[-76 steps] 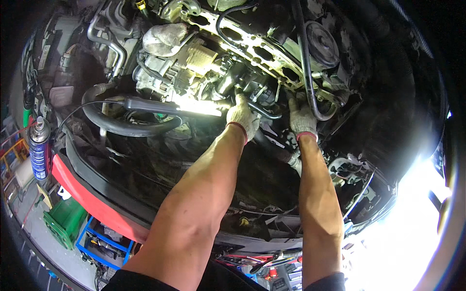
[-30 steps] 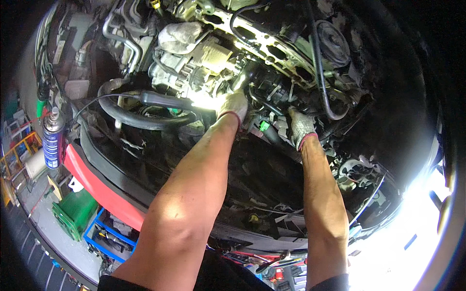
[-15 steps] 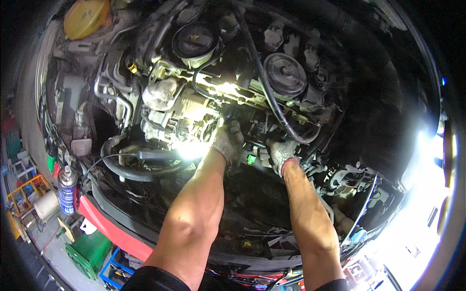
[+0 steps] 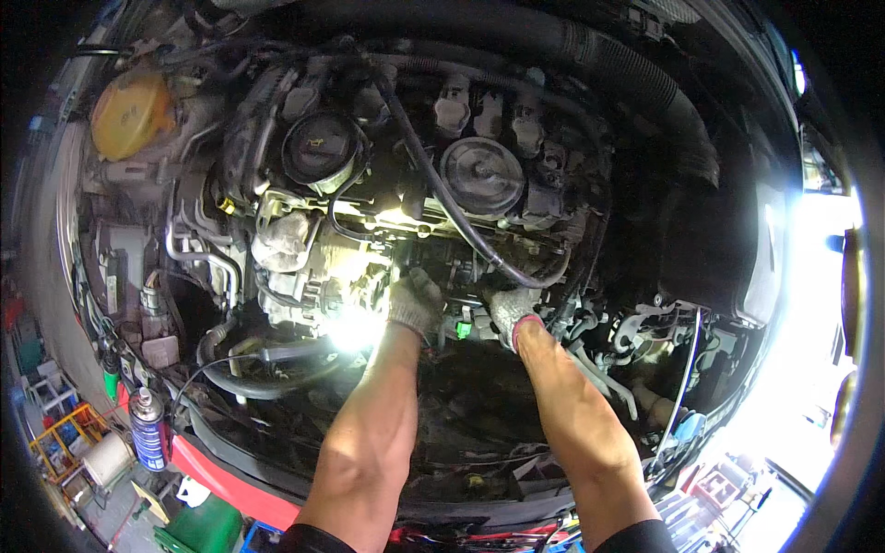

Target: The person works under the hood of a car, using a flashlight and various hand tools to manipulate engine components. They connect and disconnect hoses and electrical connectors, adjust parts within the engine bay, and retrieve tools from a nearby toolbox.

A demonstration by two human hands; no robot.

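Note:
Both my hands are in grey knit gloves and reach into the front of a car's engine bay. My left hand (image 4: 417, 302) is curled low against the engine, beside the brightly lit metal parts; its fingertips and anything in them are hidden. My right hand (image 4: 510, 313) is closed at the end of a short dark bar (image 4: 466, 300) that runs between the two hands; I cannot tell what the bar belongs to. A small green piece (image 4: 463, 329) shows just below the bar. A black hose (image 4: 433, 184) slants down across the engine above my right hand.
A glaring work light (image 4: 348, 334) lies left of my left forearm, its cable running left. The black oil filler cap (image 4: 321, 147) and round black cover (image 4: 481, 176) are beyond my hands. A spray can (image 4: 147, 429) stands by the red front edge (image 4: 235, 484), left.
My view has shifted, so the engine sits lower and further left in the picture. Both hands stay at nearly the same spot on the engine, the left still curled and the right at the bar.

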